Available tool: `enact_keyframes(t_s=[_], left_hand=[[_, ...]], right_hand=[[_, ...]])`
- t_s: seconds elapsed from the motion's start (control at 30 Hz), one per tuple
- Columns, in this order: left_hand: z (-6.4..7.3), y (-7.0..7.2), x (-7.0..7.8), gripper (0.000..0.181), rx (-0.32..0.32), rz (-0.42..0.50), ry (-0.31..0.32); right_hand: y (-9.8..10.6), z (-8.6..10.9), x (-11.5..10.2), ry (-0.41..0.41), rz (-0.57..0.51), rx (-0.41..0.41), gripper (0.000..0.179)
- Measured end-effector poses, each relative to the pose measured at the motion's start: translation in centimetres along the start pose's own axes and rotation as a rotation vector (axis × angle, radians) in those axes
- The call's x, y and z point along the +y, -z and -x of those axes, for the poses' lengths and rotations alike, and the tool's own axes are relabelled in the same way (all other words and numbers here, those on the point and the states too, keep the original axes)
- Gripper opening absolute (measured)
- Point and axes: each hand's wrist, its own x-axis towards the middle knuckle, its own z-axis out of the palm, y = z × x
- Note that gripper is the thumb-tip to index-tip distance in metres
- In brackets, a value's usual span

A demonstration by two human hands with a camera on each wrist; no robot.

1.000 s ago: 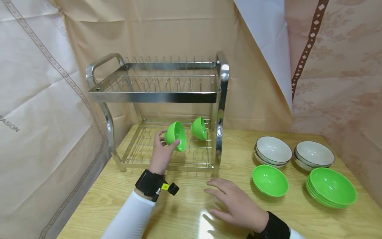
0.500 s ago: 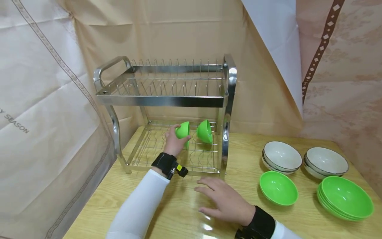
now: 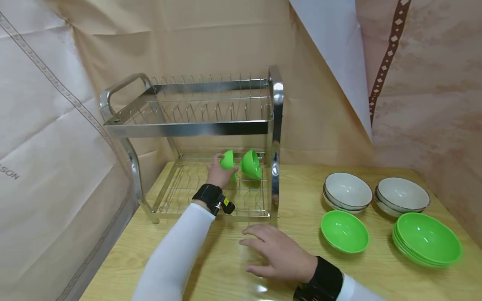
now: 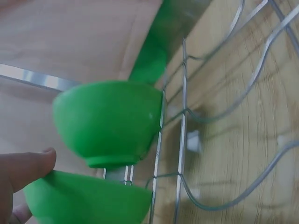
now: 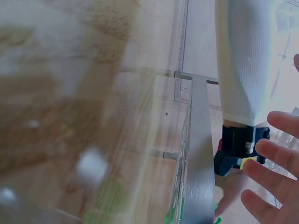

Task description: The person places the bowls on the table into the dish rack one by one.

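The left hand (image 3: 217,173) grips a small green bowl (image 3: 227,161) on its side on the lower wire shelf of the steel dish rack (image 3: 196,127), just beside a second green bowl (image 3: 251,164) near the rack's right post. The upper shelf overhangs both. The right hand (image 3: 280,253) rests flat, fingers spread, on the wooden table (image 3: 226,267), with bare table between it and a single green bowl (image 3: 344,230), stacked green bowls (image 3: 427,239) and white bowls (image 3: 348,191).

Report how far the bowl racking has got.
Done: one small green bowl stands on edge in the dish rack's lower tier. In hand: the left hand grips a second green bowl beside it. The right hand rests flat on the table. Left: a single green bowl, a green stack and two white stacks.
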Motion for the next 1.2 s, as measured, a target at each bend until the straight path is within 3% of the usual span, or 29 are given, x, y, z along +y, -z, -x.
enact_keyframes(t_s=[0.27,0.47,0.7,0.9,1.03,1.2], left_hand=[[-1.1,-0.3,-0.4,0.072,-0.036,-0.093,-0.030],[-0.4,0.3,0.4,0.065,-0.040,-0.142,-0.068],[-0.2,0.3,0.5,0.065,0.008,-0.185,-0.096],[0.2,0.8,0.7,0.072,-0.041,-0.181,-0.113],[1.0,1.3,0.7,0.076,-0.069,-0.160,-0.139],[3.8,2.0,0.9,0.077,-0.037,-0.223,-0.287]], right_hand=[[0.2,0.0,-0.1,0.025,-0.008,-0.002,0.056],[0.4,0.0,-0.3,-0.006,-0.041,-0.050,0.061],[0.0,0.0,-0.4,0.027,-0.027,-0.042,0.062],[0.3,0.2,-0.7,0.002,-0.031,-0.029,0.061],[0.7,0.4,-0.9,-0.006,-0.029,-0.016,0.061],[1.3,1.2,-1.0,-0.025,-0.014,-0.011,0.062]])
